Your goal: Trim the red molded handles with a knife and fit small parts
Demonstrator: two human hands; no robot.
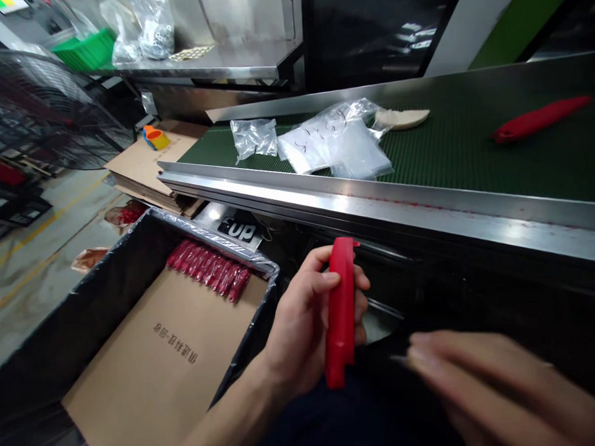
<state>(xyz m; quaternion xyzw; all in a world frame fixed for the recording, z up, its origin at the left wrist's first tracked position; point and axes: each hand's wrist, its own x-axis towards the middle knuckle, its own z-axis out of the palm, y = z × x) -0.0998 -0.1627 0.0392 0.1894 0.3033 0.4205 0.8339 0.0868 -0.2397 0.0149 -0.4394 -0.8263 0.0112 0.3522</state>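
My left hand is wrapped round a long red plastic part, held nearly upright in front of the conveyor's edge. A small red sliver juts from the part's top end. To the right of it, apart from the part, my right hand is smeared by motion, thumb and fingers pinched together. Between them a thin pointed tool shows only its tip; its kind is too blurred to tell. Another red plastic part lies on the green conveyor belt at the far right.
Left of me stands a black-lined crate with a cardboard sheet and a row of wrapped red parts. Plastic bags and a pale curved piece lie on the belt. A tape roll rests on stacked cardboard near a fan.
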